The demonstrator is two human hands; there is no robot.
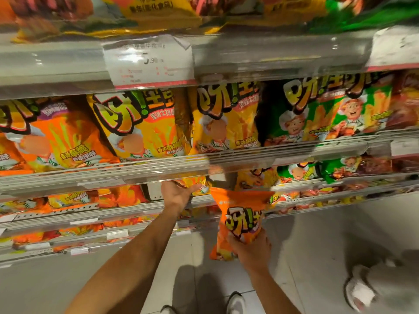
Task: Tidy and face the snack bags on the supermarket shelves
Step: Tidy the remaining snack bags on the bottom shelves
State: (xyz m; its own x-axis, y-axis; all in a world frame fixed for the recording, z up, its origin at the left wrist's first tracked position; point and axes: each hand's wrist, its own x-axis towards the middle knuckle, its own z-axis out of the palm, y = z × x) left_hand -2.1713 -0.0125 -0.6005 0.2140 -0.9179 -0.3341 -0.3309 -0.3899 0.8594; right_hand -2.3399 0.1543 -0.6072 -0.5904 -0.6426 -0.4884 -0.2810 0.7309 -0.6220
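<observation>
The snack bags on the middle shelf carry a large cartoon logo beginning "呀!土"; the orange bag [61,137] and the yellow bag [145,123] beside it also read "香浓酥脆" low on the front. The orange bag held in the right hand [250,251] shows the same "呀!" logo. The price tag [149,62] on the upper shelf rail shows ".9"; its other print is blurred.

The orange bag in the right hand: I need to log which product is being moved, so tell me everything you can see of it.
The orange bag is a glossy, crinkled foil-like snack pack with big yellow, black-outlined characters across its front and a flat sealed top edge. It is upright, tilted slightly, front facing the camera, held in the air in front of the lower shelves. The right hand grips its lower part, fingers curled around it. Nothing else visibly touches it; its bottom print is partly hidden.
</observation>
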